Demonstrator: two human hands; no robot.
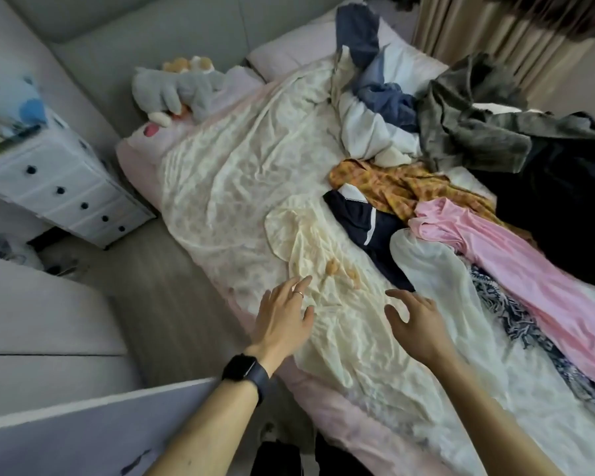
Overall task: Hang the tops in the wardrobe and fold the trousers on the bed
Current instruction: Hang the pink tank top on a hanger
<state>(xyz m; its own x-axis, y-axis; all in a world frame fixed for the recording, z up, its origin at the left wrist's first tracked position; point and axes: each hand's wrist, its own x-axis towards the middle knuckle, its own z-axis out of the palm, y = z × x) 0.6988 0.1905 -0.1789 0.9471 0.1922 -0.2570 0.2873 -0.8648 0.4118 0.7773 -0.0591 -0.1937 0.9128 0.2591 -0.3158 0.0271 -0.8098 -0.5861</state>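
Hovering with the left hand [282, 317] and right hand [416, 328], both open and holding nothing, just over the cream top [316, 242] spread flat near the bed [220, 173] edge, likely to grab it for hanging, with the pile [461, 218] lying on the right side, leaving room for folding.

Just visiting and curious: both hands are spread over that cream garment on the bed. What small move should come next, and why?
Probably lower both hands and take hold of the cream garment. The left hand and right hand are open, fingers spread, holding nothing, right over it, and it lies spread out on the bed. Whether it is a top or trousers I cannot tell.
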